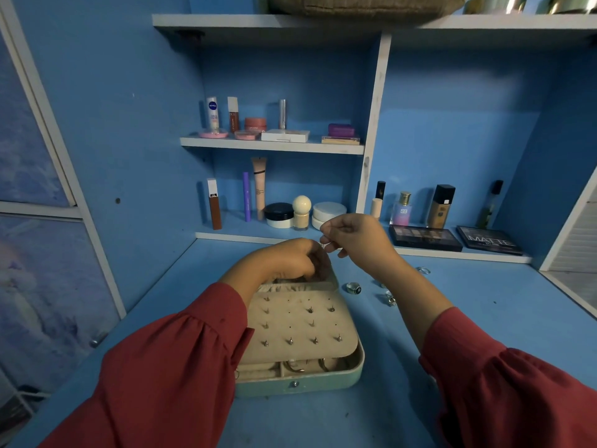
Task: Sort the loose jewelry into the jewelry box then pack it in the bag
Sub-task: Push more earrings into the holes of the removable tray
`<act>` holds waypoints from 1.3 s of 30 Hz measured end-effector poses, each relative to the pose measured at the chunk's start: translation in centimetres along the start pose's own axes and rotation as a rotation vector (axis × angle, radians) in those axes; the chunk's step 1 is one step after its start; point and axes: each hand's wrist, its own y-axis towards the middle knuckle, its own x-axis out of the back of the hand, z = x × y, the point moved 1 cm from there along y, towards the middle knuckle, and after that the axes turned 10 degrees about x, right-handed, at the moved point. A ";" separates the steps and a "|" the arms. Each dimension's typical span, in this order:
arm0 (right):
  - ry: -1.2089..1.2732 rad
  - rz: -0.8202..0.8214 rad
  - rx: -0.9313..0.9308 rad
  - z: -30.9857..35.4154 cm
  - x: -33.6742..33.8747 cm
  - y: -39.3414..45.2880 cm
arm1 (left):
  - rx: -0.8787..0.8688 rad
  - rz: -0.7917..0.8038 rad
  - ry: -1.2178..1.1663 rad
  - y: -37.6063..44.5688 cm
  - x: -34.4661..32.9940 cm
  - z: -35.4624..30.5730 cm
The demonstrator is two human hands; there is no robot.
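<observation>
Head view, box: my mint jewelry box (323, 381) sits open on the blue desk (484, 318), its beige stud panel (300, 328) folded over the lower tray.
Left hand: my left hand (287, 261) is curled at the box's far edge, fingers bent down into the ruched pocket (284, 288); whether they grip anything I cannot tell.
Right hand: my right hand (353, 236) is raised just above the left, thumb and forefinger pressed on something tiny and pale, too small to name.
Done: many studs are already pinned in the panel, and hoops lie in the tray.
Left: a dark-stone ring (353, 288) and other small rings (391, 299) lie loose right of the box.
Bag: none I can identify; packing looks some way off.
</observation>
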 end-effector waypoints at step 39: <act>0.195 -0.097 -0.183 -1.0 -0.9 -0.4 | -0.017 -0.325 -0.302 -1.0 1.7 -0.6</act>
